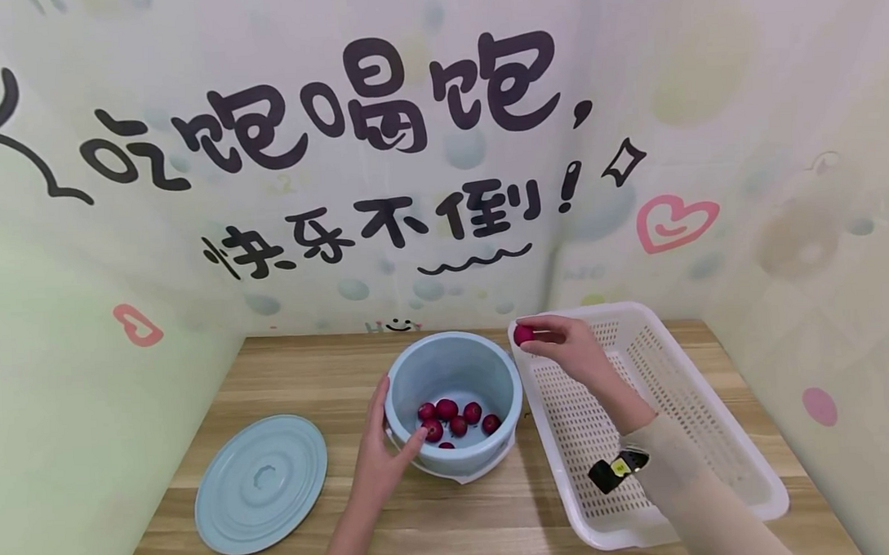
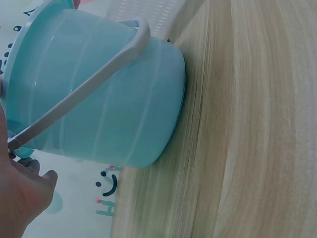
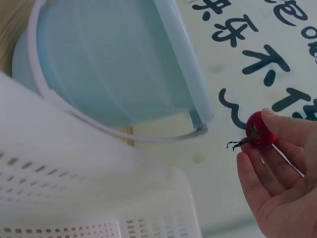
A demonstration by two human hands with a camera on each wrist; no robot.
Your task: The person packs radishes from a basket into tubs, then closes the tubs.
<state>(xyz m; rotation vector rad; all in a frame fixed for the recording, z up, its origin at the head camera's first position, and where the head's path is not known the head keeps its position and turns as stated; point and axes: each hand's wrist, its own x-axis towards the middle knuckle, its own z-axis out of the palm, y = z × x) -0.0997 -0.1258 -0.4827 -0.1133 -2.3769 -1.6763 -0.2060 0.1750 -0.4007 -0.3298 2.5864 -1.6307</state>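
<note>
A light blue bucket (image 1: 450,347) stands upright on the wooden table with several red radishes (image 1: 459,426) at its bottom. My left hand (image 1: 381,459) holds the bucket's left side, thumb over the rim and fingers along the outer wall. In the left wrist view, those fingers lie beside the end of the bucket's pale handle (image 2: 84,89). Between thumb and fingertips my right hand (image 1: 570,351) pinches one radish (image 3: 259,130), its thin root hanging out. That hand is over the back left corner of a white perforated basket (image 1: 772,499), right of the bucket.
A round blue lid (image 1: 297,479) lies flat on the table (image 1: 453,530) to the left of the bucket. Behind the table rises a patterned wall cloth (image 1: 305,294) with dark lettering. The basket stands close to the bucket's right side.
</note>
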